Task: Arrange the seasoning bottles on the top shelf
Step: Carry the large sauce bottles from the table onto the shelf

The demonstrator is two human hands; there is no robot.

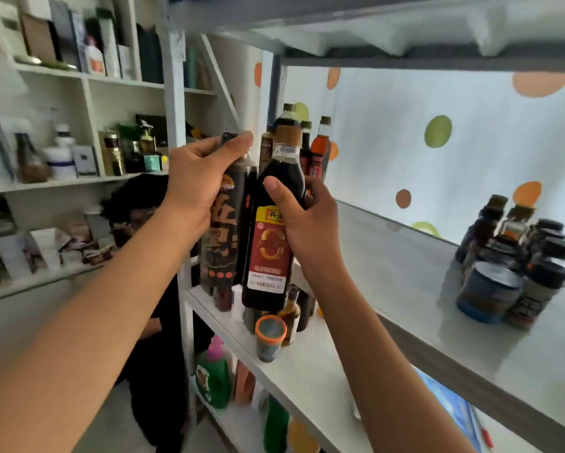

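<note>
While both bottles are off the shelf (405, 289) at its left end, left hand (196, 188) wraps the black-label bottle (223, 230) near its cap, right hand (307, 220) grips the Danyu vinegar bottle (268, 243) at the shoulder, probably for upright placement. Bottle bases behind are hidden; right cluster blurred.

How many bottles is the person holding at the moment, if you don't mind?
2. The left hand grips a black-labelled bottle near its top; the right hand holds the vinegar bottle around its shoulder. More bottles stand behind, partly hidden.
</note>
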